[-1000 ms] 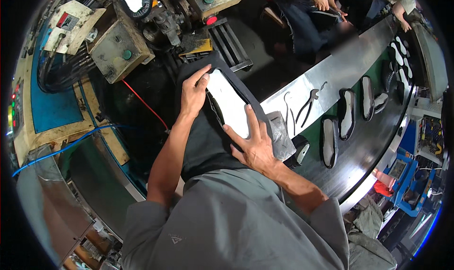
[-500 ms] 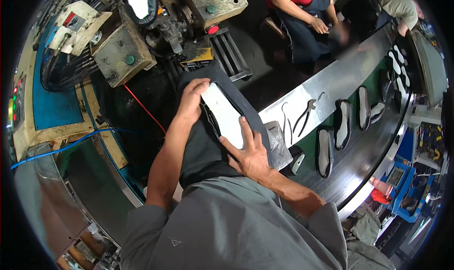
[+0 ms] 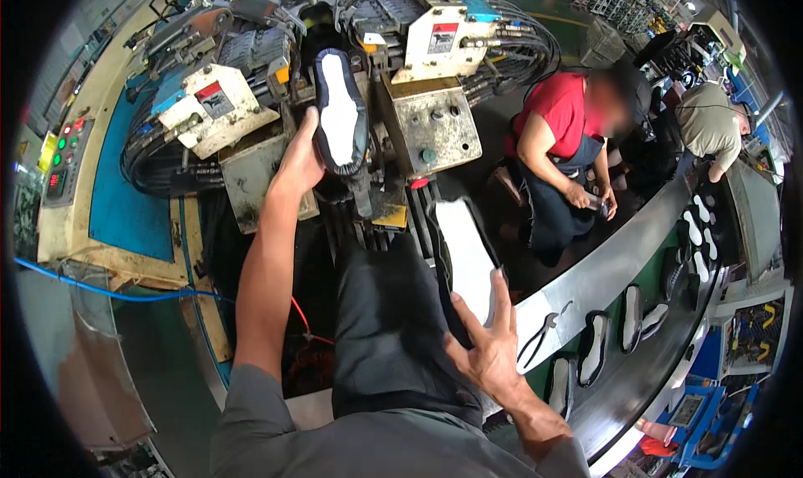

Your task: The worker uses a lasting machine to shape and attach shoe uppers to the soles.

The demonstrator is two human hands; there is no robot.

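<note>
My left hand (image 3: 299, 162) is at the left edge of a black shoe upper with a white sole board (image 3: 340, 110), which sits sole up on the machine in front of me. Its thumb side lies along the shoe's edge; the other fingers are partly hidden behind it. My right hand (image 3: 492, 348) grips the near end of a second black shoe upper (image 3: 465, 248), also with its white underside up. Two fingers stretch onto that white board, and the shoe hangs off to the right of my thigh, apart from the machine.
A machine control box with a green button (image 3: 431, 127) stands right of the mounted shoe. Pliers (image 3: 542, 337) lie on the metal ledge (image 3: 594, 269). Several shoes, one a grey-soled shoe (image 3: 594, 348), line the belt. A co-worker in red (image 3: 556, 122) sits beyond the ledge.
My left hand has let go of the shoe upper on my lap and reached forward to the one on the machine. My right hand has carried the lap shoe to the right. The view has tilted up.
</note>
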